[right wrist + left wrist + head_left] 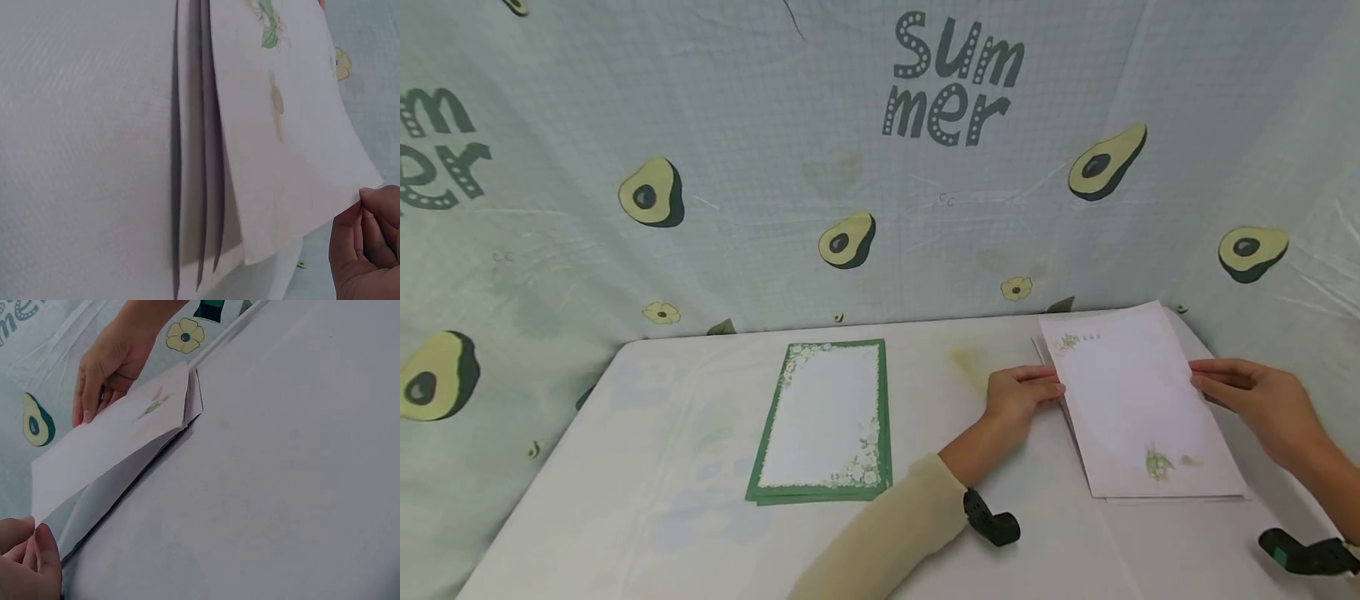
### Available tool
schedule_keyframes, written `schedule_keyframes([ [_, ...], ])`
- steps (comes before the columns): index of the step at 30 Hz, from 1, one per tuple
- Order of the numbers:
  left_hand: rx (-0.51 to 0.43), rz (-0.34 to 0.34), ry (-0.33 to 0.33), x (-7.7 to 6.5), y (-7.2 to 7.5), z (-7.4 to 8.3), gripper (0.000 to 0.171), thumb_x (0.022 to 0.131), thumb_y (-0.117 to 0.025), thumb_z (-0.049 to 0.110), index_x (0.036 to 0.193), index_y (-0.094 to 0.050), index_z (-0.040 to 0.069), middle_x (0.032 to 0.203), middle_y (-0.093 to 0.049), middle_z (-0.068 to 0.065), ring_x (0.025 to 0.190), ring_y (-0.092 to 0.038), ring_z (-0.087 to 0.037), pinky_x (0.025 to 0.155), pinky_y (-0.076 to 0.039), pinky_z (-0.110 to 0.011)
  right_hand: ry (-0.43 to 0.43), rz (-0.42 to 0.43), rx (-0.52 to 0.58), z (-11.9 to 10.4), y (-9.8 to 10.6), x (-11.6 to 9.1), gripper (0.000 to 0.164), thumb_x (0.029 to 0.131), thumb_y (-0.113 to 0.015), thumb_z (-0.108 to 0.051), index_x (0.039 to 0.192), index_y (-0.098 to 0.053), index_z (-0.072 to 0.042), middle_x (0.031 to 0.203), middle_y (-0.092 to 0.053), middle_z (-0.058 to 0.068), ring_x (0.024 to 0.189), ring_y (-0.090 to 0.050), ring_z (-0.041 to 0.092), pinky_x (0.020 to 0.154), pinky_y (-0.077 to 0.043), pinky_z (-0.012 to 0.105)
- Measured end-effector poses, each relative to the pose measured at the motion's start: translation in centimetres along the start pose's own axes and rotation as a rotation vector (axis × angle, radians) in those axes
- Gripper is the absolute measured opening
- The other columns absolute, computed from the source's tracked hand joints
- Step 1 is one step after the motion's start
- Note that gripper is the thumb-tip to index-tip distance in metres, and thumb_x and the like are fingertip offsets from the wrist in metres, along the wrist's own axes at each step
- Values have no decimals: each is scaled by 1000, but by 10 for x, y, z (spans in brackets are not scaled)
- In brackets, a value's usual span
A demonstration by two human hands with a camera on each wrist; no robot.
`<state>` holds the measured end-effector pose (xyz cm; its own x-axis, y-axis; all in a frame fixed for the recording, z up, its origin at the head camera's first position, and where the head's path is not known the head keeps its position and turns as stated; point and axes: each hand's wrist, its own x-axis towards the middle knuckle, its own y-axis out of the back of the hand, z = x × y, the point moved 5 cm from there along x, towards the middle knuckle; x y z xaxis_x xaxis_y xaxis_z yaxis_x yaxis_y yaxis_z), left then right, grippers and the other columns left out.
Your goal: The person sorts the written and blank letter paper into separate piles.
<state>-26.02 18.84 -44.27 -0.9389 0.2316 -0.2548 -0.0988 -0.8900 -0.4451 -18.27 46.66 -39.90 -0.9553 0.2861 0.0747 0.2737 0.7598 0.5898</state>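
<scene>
A pale pink sheet of paper (1138, 408) with small plant prints is raised at the right of the table, over a few similar sheets (190, 156). My left hand (1017, 404) pinches its left edge between thumb and fingers. On the opposite edge, my right hand (1266, 404) holds it the same way. The left wrist view shows the sheet (112, 434) lifted, with a gap below its near edge. In the right wrist view, the right thumb and fingers (369, 240) grip it near a corner, and the sheet bends slightly.
Left of the hands, a stack of green-bordered floral sheets (822, 417) lies on the white-covered table (647, 517). A hanging cloth with avocado prints (760, 167) stands behind the table and along its sides.
</scene>
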Motion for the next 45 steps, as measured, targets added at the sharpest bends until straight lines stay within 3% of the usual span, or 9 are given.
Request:
schedule_keyframes([
  [5, 50, -16, 1, 0, 2, 4, 22, 80, -72, -21, 97, -77, -8, 89, -75, -17, 77, -73, -19, 80, -63, -36, 21, -31, 38, 5, -4, 2, 28, 101, -67, -23, 121, -65, -4, 95, -61, -37, 84, -60, -17, 69, -53, 6],
  [10, 102, -58, 4, 2, 1, 8, 21, 83, -72, -19, 101, -75, -10, 85, -74, -13, 75, -70, -17, 83, -63, -37, 75, -10, -24, 3, -5, 6, 38, 101, -67, -22, 126, -60, 7, 94, -58, -39, 85, -56, -21, 69, -51, 4],
  [22, 144, -190, 34, 11, 11, 11, 23, 86, -68, -18, 109, -70, -17, 94, -74, -20, 82, -71, -19, 87, -61, -34, 39, -24, -89, 7, -11, 10, 45, 101, -66, -25, 127, -60, 12, 90, -55, -37, 79, -54, -22, 66, -50, 3],
  [24, 152, -199, 36, 11, 12, 11, 24, 86, -68, -17, 110, -69, -17, 95, -74, -20, 81, -70, -18, 87, -61, -34, 31, -24, -124, 8, -12, 12, 45, 102, -66, -27, 127, -61, 11, 93, -60, -28, 78, -52, -23, 65, -50, 4],
  [27, 156, -183, 44, 11, 15, 13, 24, 87, -68, -17, 110, -69, -17, 96, -74, -20, 82, -70, -18, 87, -61, -34, 18, -23, -164, 9, -14, 15, 44, 102, -65, -26, 126, -62, 11, 103, -72, 3, 77, -50, -23, 64, -51, 5],
  [29, 168, -168, 48, 10, 17, 14, 24, 87, -69, -16, 111, -70, -16, 97, -74, -20, 83, -71, -18, 87, -61, -33, 7, -27, -183, 9, -14, 16, 43, 102, -64, -25, 126, -62, 11, 115, -68, 25, 77, -49, -23, 63, -51, 5],
  [31, 162, -161, 64, 10, 17, 15, 24, 87, -69, -16, 111, -70, -16, 98, -74, -20, 85, -72, -19, 88, -61, -34, -7, -37, -192, 11, -14, 17, 43, 103, -62, -24, 127, -61, 12, 124, -61, 36, 76, -49, -22, 62, -52, 6],
  [40, 157, -158, 105, 9, 15, 17, 25, 86, -70, -16, 111, -70, -14, 97, -75, -18, 90, -73, -21, 90, -60, -36, -38, -78, -188, 15, -8, 16, 45, 105, -59, -23, 128, -58, 15, 124, -60, 38, 76, -55, -17, 62, -53, 8],
  [45, 292, -212, 109, 3, 17, 22, 23, 89, -70, -10, 112, -70, -10, 97, -74, -13, 88, -71, -17, 87, -60, -31, -41, -73, -245, 13, -7, 15, 42, 103, -62, -21, 127, -59, 13, 121, -62, 38, 76, -60, -8, 60, -52, 10],
])
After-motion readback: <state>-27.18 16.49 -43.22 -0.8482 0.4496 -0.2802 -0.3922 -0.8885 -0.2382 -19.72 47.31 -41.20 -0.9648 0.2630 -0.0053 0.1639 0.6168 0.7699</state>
